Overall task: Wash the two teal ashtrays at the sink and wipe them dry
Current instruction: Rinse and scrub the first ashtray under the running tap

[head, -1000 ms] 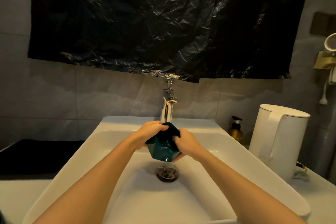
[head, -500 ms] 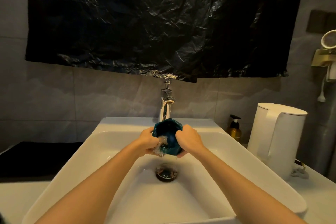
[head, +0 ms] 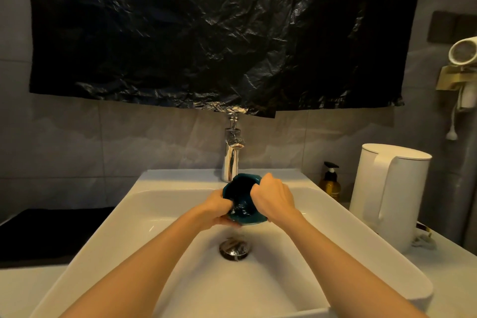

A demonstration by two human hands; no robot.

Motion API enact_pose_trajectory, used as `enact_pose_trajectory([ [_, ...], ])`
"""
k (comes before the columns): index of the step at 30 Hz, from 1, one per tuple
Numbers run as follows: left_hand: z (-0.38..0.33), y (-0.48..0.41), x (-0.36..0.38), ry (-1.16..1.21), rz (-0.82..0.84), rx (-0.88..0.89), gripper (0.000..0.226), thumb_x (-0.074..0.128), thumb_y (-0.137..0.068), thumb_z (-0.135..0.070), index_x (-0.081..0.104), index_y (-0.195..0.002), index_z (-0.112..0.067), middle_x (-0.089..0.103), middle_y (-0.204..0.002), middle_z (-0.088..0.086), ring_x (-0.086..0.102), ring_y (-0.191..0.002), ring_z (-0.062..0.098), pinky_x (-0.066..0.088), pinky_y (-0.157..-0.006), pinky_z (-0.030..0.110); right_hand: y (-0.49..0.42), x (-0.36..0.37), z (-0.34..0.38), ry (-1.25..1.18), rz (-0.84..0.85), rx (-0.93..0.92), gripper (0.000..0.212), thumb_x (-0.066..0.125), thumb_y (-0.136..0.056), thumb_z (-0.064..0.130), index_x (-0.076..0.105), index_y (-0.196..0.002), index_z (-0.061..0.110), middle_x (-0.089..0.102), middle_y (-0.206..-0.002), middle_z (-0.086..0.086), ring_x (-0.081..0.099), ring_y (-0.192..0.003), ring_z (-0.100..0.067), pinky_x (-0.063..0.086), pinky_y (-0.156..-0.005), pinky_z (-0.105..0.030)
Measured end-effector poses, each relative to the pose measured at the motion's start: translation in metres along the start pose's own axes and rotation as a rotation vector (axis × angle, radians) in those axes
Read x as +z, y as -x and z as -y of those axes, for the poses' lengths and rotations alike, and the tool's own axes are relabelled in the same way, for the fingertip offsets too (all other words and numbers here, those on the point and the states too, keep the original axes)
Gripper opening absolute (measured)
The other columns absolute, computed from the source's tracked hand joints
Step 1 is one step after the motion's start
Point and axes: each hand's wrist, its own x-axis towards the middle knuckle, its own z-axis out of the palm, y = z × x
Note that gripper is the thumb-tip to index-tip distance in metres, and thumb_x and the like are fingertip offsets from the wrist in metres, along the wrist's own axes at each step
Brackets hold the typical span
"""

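- The teal ashtray (head: 241, 199) is held in the air over the basin of the sink (head: 124, 204). It is just in front of the tap (head: 231, 160) and above the drain (head: 235, 248), touching neither.
- It is tipped up on edge, with the hollow facing back toward the person, the far rim highest and the base toward the wall. It is squat with no real long axis, so what counts is which way the hollow faces.
- The left grip (head: 215, 210) grasps the lower left side, fingers curled under the base and thumb at the hollow, where water glints.
- The right grip (head: 273, 197) is clenched over the upper right rim from above.
- Each side of the ashtray has a grip on it. The left is lower and nearer the wet hollow, so it probably does the rubbing while the right steadies and turns.
- The spout sits just behind and above the top rim, so a rinse would mean tilting the hollow back under it.
- Only one ashtray is in view and no cloth shows, so drying looks not yet begun.
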Motion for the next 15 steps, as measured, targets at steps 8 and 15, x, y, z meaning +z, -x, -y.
enact_pose_trajectory([
  [8,-0.002,0.000,-0.001,-0.003,0.027,0.055,0.051,0.059,-0.091,-0.010,0.041,-0.139,-0.018,0.060,-0.121,0.011,0.061,-0.105,0.025,0.053,-0.085,0.038,-0.014,0.003,-0.025,0.299,-0.271,-0.326,0.027,0.049,-0.094,0.010,0.041,-0.119,0.013,0.049,-0.111,-0.008,0.063,-0.081,-0.029,0.053,-0.064,-0.035],
  [15,-0.002,-0.002,0.003,-0.072,-0.118,0.239,0.037,0.048,-0.096,-0.010,0.046,-0.132,-0.022,0.058,-0.124,0.012,0.058,-0.108,0.026,0.055,-0.083,0.037,-0.016,0.009,-0.025,0.098,-0.195,-0.311,0.021,0.044,-0.093,0.017,0.048,-0.114,0.016,0.059,-0.106,-0.007,0.061,-0.085,-0.030,0.055,-0.071,-0.042],
])
